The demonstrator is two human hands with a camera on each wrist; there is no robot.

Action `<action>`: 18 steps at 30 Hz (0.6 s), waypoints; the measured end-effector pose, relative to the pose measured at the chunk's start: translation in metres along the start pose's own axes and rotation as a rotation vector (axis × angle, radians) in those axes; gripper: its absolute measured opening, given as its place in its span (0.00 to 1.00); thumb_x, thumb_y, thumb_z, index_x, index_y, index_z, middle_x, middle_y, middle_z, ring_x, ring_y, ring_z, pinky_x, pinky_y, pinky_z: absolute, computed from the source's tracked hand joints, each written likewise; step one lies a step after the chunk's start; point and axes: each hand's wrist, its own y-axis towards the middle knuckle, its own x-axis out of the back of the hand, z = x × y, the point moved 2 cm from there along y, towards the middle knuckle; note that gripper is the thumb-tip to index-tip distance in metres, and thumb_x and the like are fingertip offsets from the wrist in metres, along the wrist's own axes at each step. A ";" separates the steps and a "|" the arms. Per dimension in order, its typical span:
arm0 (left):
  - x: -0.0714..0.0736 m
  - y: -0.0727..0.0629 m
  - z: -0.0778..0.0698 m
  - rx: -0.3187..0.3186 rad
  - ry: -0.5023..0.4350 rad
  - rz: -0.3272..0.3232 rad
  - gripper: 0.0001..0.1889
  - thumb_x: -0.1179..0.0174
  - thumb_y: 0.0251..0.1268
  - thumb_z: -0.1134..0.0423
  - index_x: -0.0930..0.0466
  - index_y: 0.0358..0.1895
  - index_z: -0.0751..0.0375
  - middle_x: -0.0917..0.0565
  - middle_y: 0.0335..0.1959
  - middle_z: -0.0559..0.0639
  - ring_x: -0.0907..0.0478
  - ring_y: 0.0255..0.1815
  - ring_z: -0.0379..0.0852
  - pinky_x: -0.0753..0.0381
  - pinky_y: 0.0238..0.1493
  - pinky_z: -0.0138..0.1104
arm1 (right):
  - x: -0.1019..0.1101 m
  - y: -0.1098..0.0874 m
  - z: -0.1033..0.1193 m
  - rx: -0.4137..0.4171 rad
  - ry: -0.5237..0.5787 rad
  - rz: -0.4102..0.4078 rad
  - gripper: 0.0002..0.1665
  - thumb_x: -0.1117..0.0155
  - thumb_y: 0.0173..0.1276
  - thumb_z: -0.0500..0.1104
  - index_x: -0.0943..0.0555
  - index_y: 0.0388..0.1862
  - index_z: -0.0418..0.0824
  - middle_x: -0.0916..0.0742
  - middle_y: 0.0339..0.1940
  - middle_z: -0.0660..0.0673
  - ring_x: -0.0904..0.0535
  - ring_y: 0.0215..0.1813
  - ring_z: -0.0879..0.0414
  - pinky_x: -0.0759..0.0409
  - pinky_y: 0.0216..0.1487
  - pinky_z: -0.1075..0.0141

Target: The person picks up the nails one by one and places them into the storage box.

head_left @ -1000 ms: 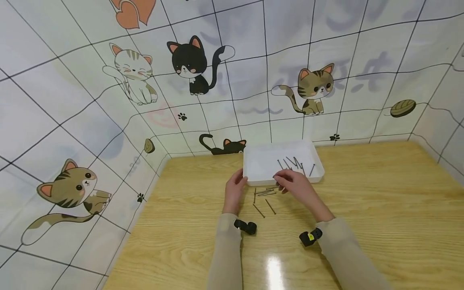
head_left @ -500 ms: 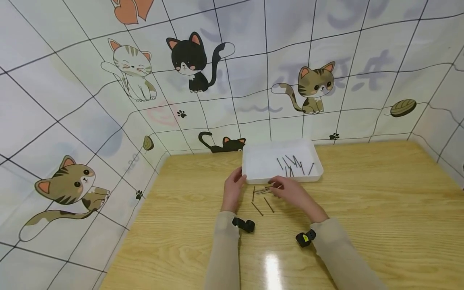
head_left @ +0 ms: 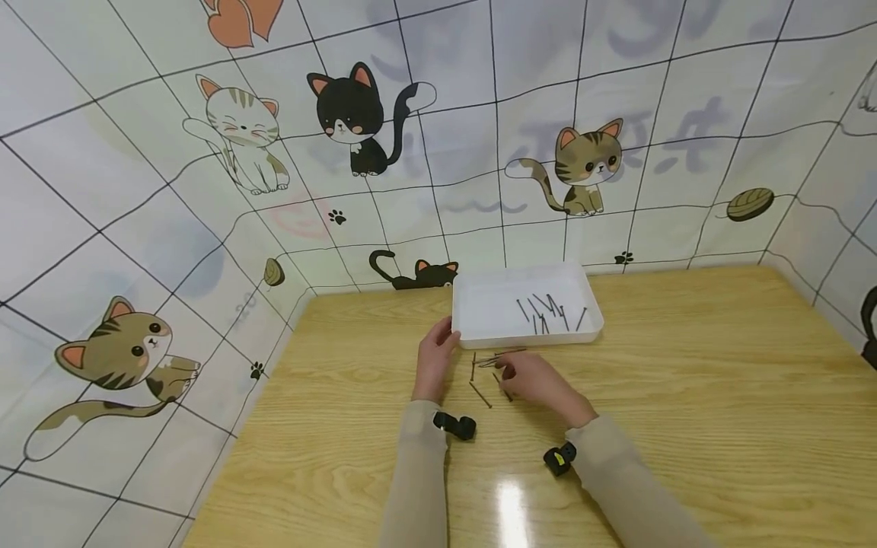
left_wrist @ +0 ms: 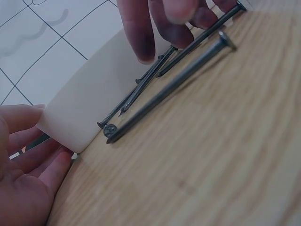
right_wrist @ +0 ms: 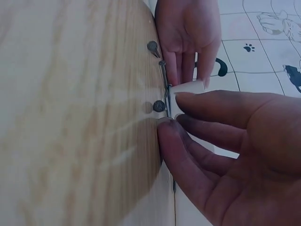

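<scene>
A white plastic tray [head_left: 483,310] with several steel nails [head_left: 550,306] in its right half stands against the wall. My left hand [head_left: 433,364] holds the tray's front left corner; in the left wrist view its thumb lies against the tray wall [left_wrist: 89,92]. In front of the tray, several loose nails [head_left: 480,394] lie on the table, some crossing each other. My right hand [head_left: 537,382] is low over these nails, its thumb and forefinger bent and apart. The right wrist view has one nail's head [right_wrist: 159,106] right by those fingertips. Part of a nail is hidden behind the right hand.
The wooden table [head_left: 699,396] reaches back to a wall covering [head_left: 473,152] printed with cartoon cats and grid lines. Black wrist cameras sit on both sleeves [head_left: 421,464].
My right hand has come down from beside the tray's front edge to the loose nails, moving left and toward me. My left hand stays at the tray corner. The view shifts slightly.
</scene>
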 end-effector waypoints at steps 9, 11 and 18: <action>-0.003 -0.003 -0.005 0.002 -0.008 -0.002 0.22 0.47 0.64 0.61 0.32 0.61 0.55 0.28 0.58 0.49 0.34 0.58 0.45 0.36 0.58 0.40 | -0.002 -0.003 0.011 -0.017 -0.097 -0.010 0.15 0.37 0.53 0.35 0.20 0.42 0.36 0.20 0.27 0.50 0.28 0.28 0.59 0.29 0.30 0.64; -0.002 -0.003 -0.007 0.005 -0.013 -0.001 0.22 0.47 0.64 0.61 0.33 0.61 0.56 0.28 0.58 0.49 0.34 0.58 0.45 0.36 0.57 0.41 | -0.004 -0.002 0.013 -0.010 -0.117 -0.014 0.14 0.37 0.53 0.35 0.20 0.40 0.37 0.20 0.28 0.50 0.28 0.29 0.58 0.28 0.32 0.63; 0.001 -0.012 -0.020 0.032 -0.037 0.013 0.22 0.48 0.64 0.63 0.34 0.62 0.62 0.30 0.59 0.55 0.36 0.60 0.49 0.39 0.59 0.44 | -0.008 -0.002 0.016 0.002 -0.139 -0.021 0.09 0.37 0.53 0.34 0.18 0.35 0.38 0.19 0.29 0.49 0.25 0.31 0.57 0.26 0.34 0.62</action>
